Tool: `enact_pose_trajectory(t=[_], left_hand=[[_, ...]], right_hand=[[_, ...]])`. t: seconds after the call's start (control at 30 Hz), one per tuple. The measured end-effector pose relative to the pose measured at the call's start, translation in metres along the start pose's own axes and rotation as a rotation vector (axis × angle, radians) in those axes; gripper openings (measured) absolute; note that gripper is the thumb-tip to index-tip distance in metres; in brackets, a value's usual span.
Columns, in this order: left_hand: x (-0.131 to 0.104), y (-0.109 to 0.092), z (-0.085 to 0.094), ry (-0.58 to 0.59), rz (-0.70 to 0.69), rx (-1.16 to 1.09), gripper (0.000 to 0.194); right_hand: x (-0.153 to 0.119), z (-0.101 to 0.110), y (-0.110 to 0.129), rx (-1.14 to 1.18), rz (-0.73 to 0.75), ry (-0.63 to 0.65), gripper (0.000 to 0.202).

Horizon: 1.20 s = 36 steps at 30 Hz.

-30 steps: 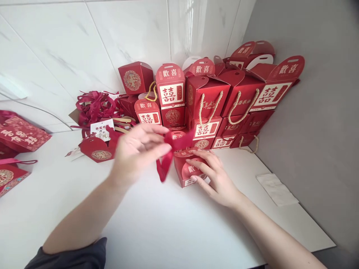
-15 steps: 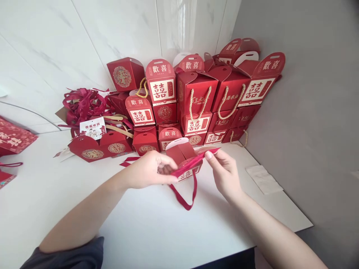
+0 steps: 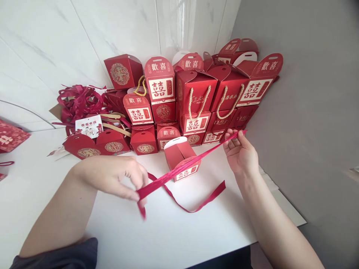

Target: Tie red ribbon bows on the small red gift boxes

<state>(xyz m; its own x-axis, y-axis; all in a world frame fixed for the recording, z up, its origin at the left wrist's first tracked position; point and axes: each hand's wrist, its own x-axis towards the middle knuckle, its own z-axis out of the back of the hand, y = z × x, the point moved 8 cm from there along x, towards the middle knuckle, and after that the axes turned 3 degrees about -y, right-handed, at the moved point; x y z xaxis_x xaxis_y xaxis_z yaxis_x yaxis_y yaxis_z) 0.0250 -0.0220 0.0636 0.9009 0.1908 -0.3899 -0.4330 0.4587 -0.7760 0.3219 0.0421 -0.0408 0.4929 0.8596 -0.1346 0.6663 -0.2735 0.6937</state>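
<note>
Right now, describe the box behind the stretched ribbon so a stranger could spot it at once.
Find the stack of red boxes in the corner where the tiled wall meets the grey one. On the white table in front of it, one small red box stands alone, between the left hand and the right hand. Only it has a white flap on top and the ribbon pulled taut across it.

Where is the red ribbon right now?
Head view, centre: the red ribbon is stretched between the left hand and right hand, crossing in front of the small red box.

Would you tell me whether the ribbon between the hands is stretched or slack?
Stretched: the ribbon runs straight from left hand to right hand.
</note>
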Motion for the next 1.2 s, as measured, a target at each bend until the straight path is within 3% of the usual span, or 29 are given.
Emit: enact_pose_trajectory(t=[0.07, 0.1, 0.2, 0.27, 0.3, 0.37, 0.43, 0.57, 0.63, 0.8, 0.9, 1.07, 1.13, 1.2], left_hand=[[-0.002, -0.003, -0.003, 0.032, -0.012, 0.059, 0.031], [-0.001, -0.002, 0.003, -0.060, 0.029, 0.096, 0.031], [-0.002, 0.002, 0.031, -0.651, 0.232, 0.096, 0.025], [0.001, 0.005, 0.029, -0.965, 0.281, -0.097, 0.035], [0.010, 0.005, 0.021, -1.035, 0.245, -0.230, 0.042], [0.038, 0.006, 0.002, -0.985, 0.148, -0.460, 0.045], [0.060, 0.009, -0.012, -0.900, 0.096, -0.591, 0.031], [0.072, 0.016, -0.015, -0.797, 0.075, -0.665, 0.022], [0.070, 0.018, -0.012, -0.742, 0.080, -0.626, 0.022], [0.066, 0.013, -0.016, -0.590, 0.085, -0.483, 0.019], [0.067, 0.002, -0.033, -0.394, 0.058, -0.383, 0.016], [0.057, -0.031, -0.068, 0.002, -0.147, -0.077, 0.012], [0.051, -0.031, -0.062, -0.011, -0.149, 0.075, 0.011], [0.046, -0.020, -0.037, -0.200, -0.041, 0.162, 0.013]], right_hand=[[-0.003, -0.004, 0.004, -0.051, 0.033, 0.022, 0.014], [-0.009, -0.010, 0.008, -0.114, 0.076, 0.073, 0.016], [-0.049, -0.043, 0.015, -0.394, 0.260, 0.333, 0.015], [-0.086, -0.064, 0.016, -0.550, 0.411, 0.499, 0.009], [-0.102, -0.072, 0.013, -0.626, 0.447, 0.566, 0.006], [-0.124, -0.081, 0.008, -0.674, 0.482, 0.640, 0.003], [-0.131, -0.083, 0.000, -0.663, 0.438, 0.678, 0.003], [-0.114, -0.074, -0.019, -0.496, 0.136, 0.646, 0.015], [-0.101, -0.066, -0.022, -0.390, 0.036, 0.562, 0.018], [-0.071, -0.050, -0.008, -0.230, 0.020, 0.336, 0.018], [-0.046, -0.036, 0.006, -0.154, 0.031, 0.191, 0.018], [-0.009, -0.005, 0.032, -0.013, 0.047, -0.075, 0.017], [-0.008, -0.003, 0.032, -0.033, 0.014, -0.076, 0.020], [-0.019, -0.014, 0.019, -0.190, -0.102, 0.071, 0.025]])
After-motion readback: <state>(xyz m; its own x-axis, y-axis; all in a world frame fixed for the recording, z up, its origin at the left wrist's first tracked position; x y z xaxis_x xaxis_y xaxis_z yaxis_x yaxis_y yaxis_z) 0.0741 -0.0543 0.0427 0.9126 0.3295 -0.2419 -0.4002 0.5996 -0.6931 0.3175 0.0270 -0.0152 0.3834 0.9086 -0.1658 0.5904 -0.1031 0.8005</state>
